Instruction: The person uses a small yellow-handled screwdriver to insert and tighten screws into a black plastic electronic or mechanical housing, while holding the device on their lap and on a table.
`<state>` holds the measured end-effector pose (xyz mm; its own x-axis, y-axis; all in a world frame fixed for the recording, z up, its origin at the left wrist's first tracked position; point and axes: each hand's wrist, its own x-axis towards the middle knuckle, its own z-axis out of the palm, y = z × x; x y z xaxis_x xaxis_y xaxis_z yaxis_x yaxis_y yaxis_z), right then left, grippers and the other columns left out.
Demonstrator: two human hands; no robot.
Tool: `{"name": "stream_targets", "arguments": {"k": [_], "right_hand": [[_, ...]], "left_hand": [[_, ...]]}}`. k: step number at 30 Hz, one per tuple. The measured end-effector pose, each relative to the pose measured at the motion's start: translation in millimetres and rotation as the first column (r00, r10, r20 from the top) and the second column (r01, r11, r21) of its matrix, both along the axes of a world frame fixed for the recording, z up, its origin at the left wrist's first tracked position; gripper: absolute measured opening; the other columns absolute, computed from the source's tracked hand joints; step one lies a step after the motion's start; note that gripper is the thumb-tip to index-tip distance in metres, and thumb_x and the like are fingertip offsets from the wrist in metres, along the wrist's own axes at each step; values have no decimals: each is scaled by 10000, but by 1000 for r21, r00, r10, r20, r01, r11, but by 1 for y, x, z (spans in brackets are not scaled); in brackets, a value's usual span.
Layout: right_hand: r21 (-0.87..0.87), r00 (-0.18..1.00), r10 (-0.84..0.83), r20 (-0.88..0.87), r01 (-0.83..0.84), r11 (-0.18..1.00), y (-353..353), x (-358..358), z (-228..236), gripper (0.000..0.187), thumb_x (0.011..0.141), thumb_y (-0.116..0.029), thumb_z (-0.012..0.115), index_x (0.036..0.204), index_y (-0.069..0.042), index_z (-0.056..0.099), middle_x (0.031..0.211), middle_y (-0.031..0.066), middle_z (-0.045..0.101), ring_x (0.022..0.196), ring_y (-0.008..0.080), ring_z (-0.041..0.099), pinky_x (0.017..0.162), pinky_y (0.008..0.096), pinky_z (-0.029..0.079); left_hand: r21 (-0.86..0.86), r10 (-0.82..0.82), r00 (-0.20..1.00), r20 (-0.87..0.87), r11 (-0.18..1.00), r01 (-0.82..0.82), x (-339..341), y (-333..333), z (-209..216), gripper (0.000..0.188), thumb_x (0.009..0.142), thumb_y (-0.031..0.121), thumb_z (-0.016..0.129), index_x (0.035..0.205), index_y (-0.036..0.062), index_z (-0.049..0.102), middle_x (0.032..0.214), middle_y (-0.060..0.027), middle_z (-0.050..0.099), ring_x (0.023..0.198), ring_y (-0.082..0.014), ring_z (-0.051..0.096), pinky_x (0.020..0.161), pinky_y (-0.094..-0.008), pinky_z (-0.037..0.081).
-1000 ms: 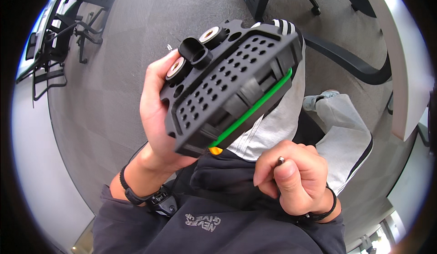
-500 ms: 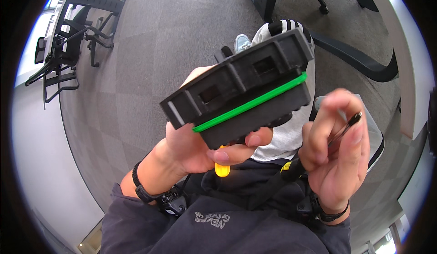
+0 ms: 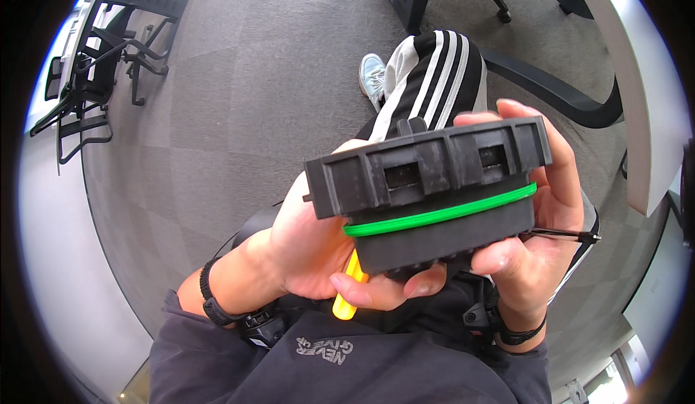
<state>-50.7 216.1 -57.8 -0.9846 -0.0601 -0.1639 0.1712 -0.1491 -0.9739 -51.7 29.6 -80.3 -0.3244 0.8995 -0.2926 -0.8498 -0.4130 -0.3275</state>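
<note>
A black ribbed plastic connector housing (image 3: 449, 237) with a green sealing ring (image 3: 441, 211) around it is held up in front of my body, slightly tilted, right end higher. My left hand (image 3: 308, 248) grips its left end from behind and below, fingers curled under the lower edge. A yellow rod-like piece (image 3: 344, 306), perhaps a handle, is also in that hand, poking out below. Around the right end close the fingers and thumb of my right hand (image 3: 532, 263). From this hand a thin dark metal piece (image 3: 575, 236) sticks out to the right; its kind is unclear.
Below the housing are my legs in striped trousers (image 3: 441, 78) and a light blue shoe (image 3: 372, 78). A chair's dark base (image 3: 557, 89) and a white desk edge (image 3: 637, 114) are at right. More chairs (image 3: 108, 64) stand far left on grey carpet (image 3: 275, 56).
My right hand has moved from apart at the right onto the housing's right end. The housing has shifted right and down, and is less steeply tilted.
</note>
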Motion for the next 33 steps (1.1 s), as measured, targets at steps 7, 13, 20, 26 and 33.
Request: {"name": "stream_targets", "arguments": {"k": [7,13,20,26,33], "right_hand": [[-17,999,2,38,-1,1000,2,4,1,1088,551,-384,877,1337,76,281,1184,117,523,1072,154,540,901,264,449],[-15,998,-22,52,23,1000,5,6,3,1065,547,-368,881,1318,72,294,1171,114,529,1059,153,547,893,264,452],[-33,997,-31,71,34,999,7,8,2,1037,541,-349,887,1295,68,308,1157,112,537,1044,152,554,884,264,456],[-47,996,-37,85,41,998,9,8,3,1014,537,-333,891,1276,65,321,1144,110,544,1031,151,561,877,264,459],[-70,992,-40,116,48,996,14,9,3,987,531,-314,896,1253,61,336,1129,107,551,1016,149,568,867,264,463]], "left_hand": [[73,-66,976,-206,994,83,3,-3,1,753,893,599,142,1301,22,403,911,-305,531,374,-120,318,357,-223,279],[182,-66,990,-127,979,89,4,-1,-3,758,891,590,150,1289,-2,406,924,-355,523,377,-135,328,358,-248,286],[37,-87,963,-255,994,100,4,-3,0,754,890,579,147,1179,-36,474,853,-331,550,374,-145,334,363,-254,276],[-80,-64,948,-311,996,41,6,-3,7,680,910,517,186,1081,-57,507,809,-292,595,368,-150,352,372,-269,298],[-91,-75,956,-285,995,51,6,-3,12,672,919,507,169,1113,-51,489,872,-324,605,356,-160,355,387,-290,340]]}}
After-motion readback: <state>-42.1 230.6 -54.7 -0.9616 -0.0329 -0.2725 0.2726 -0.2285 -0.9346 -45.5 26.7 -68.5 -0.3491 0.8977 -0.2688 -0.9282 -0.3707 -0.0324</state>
